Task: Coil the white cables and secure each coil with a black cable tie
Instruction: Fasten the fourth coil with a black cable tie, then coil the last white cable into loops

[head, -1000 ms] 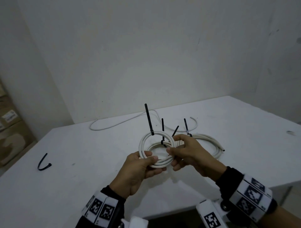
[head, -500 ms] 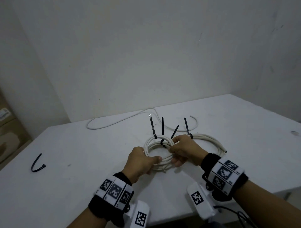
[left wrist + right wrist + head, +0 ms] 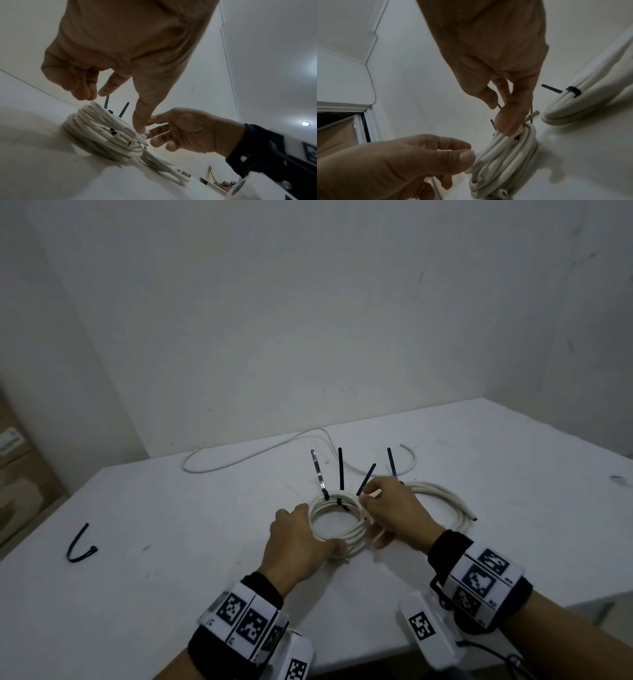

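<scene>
A white cable coil [image 3: 354,534] lies flat on the white table [image 3: 171,577], bound by black ties whose tails [image 3: 340,470] stick up. My left hand [image 3: 301,539] holds the coil's near-left side, with the thumb [image 3: 467,158] pressed on the strands. At the far-right side my right hand [image 3: 390,508] pinches the coil at the base of one slanting tie tail [image 3: 365,479]; the right thumb [image 3: 505,121] lies on the strands. The coil also shows in the wrist views [image 3: 102,135] [image 3: 505,155]. A second tied coil [image 3: 442,496] lies just right of it.
A loose white cable [image 3: 246,457] curves across the back of the table near the wall. One loose black tie [image 3: 80,546] lies at the far left. Cardboard boxes [image 3: 13,474] stand beyond the left edge. The table's front edge runs close below my wrists.
Both hands have carried the coil forward and down, from held up near the front edge to lying on the table beside the second coil. Both grips have stayed on it.
</scene>
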Motion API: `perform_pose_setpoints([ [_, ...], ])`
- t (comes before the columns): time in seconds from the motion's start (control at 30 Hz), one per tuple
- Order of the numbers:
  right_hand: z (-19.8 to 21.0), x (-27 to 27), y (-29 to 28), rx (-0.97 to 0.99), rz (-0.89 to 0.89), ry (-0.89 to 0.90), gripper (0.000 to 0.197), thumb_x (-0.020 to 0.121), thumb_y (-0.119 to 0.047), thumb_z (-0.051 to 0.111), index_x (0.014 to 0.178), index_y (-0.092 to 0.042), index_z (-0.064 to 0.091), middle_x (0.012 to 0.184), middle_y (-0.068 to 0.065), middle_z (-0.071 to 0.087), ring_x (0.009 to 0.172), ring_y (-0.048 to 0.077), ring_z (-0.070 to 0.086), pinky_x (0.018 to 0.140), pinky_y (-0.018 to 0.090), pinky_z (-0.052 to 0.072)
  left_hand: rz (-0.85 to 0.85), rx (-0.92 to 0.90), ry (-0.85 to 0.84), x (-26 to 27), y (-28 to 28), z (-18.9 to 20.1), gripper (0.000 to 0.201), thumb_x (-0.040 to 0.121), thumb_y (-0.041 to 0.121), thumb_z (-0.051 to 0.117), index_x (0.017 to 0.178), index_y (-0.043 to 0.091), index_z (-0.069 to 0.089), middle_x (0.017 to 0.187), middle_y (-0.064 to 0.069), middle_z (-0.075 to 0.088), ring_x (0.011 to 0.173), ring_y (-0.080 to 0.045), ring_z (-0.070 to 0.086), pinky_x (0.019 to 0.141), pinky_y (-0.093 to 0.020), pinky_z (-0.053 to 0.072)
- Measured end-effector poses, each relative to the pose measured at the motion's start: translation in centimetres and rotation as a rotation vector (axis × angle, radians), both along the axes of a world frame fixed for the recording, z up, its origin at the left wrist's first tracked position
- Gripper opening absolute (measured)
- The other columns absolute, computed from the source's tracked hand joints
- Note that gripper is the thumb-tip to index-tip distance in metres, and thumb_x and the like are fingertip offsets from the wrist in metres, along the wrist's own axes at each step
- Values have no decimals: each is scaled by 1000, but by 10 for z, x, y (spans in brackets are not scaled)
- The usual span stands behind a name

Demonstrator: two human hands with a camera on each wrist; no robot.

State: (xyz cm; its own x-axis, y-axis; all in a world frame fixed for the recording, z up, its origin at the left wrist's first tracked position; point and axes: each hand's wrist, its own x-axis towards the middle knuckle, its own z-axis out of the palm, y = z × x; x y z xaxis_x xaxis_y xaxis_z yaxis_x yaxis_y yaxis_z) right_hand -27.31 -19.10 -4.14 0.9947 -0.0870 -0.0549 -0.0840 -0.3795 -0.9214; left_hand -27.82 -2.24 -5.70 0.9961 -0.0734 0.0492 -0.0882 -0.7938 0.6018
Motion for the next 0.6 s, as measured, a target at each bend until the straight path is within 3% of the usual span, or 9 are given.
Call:
perform_pose_setpoints([
  [0.1, 2, -1, -7, -47, 7, -15, 15, 93, -14, 46, 104, -10, 54, 77, 10, 60, 50, 23, 64, 36, 27, 48, -1, 41, 14, -5, -1, 6, 79, 55, 55, 79, 121, 17, 56, 117, -6, 53, 109, -24, 53, 87, -35, 49],
  [0.23, 9, -3, -14, -106, 37, -23, 13, 90, -16, 54, 101, -11, 56, 80, 9, 63, 51, 21, 65, 40, 31, 53, -43, 106, -17, -5, -1, 11, 65, 69, 48, 78, 123, 18, 57, 124, -5, 48, 115, -20, 48, 93, -32, 43],
  [0.43, 33, 17, -35, -177, 59, -79, 16, 88, -21, 62, 95, -7, 62, 82, 6, 63, 57, 19, 66, 38, 23, 48, -64, -31, -99, 18, 13, 44, 28, 78, 38, 75, 94, 16, 71, 93, 2, 67, 80, -9, 57, 63, -19, 41],
  [0.53, 45, 41, -45, -223, 56, -97, 14, 88, -20, 61, 91, -6, 64, 78, 6, 63, 57, 18, 63, 40, 23, 48, -106, -13, -191, 43, 17, 60, 19, 81, 35, 72, 90, 18, 70, 88, 4, 69, 72, -3, 56, 58, -10, 39],
  [0.6, 51, 64, -50, -265, 67, -102, 14, 88, -19, 60, 90, -6, 65, 76, 6, 64, 58, 17, 60, 42, 23, 48, -144, 46, -245, 66, 15, 65, 18, 84, 32, 68, 93, 16, 69, 88, 5, 67, 72, -3, 56, 59, -10, 38],
])
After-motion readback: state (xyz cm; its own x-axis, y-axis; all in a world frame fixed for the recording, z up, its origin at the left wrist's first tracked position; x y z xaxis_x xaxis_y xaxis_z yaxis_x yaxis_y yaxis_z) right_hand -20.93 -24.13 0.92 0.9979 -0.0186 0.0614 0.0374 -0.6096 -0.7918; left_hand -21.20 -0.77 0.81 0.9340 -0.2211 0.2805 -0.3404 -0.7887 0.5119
